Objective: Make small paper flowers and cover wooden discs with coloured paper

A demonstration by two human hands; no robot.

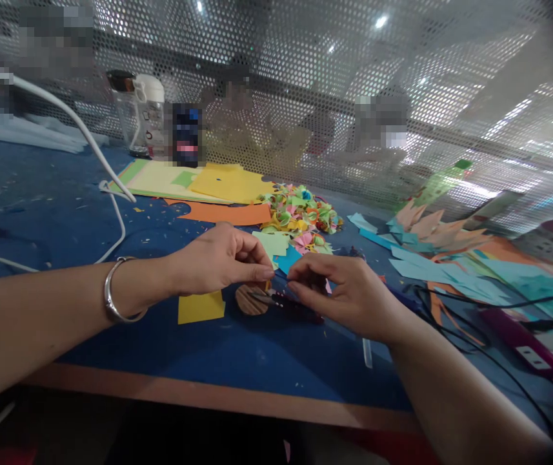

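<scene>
My left hand [218, 258] is closed, thumb and index finger pinched together. Facing it, my right hand [339, 287] also has its fingers drawn into a pinch. Whatever lies between the fingertips is too small to make out. Just below them, a round wood-grained disc [251, 301] lies on the table, with a dark tool [298, 306] beside it whose pale pointed end reaches over the disc. A yellow paper square [201, 307] sits under my left wrist. Behind my fingertips are pale green paper [271, 243] and blue paper [288, 258].
A heap of colourful paper scraps [300, 213] lies beyond my hands, beside orange paper [228, 213] and yellow sheets [228, 182]. Bottles [153, 119] stand at the back left by a perforated metal screen [286, 77]. Cables and a purple power strip [530, 342] are at right.
</scene>
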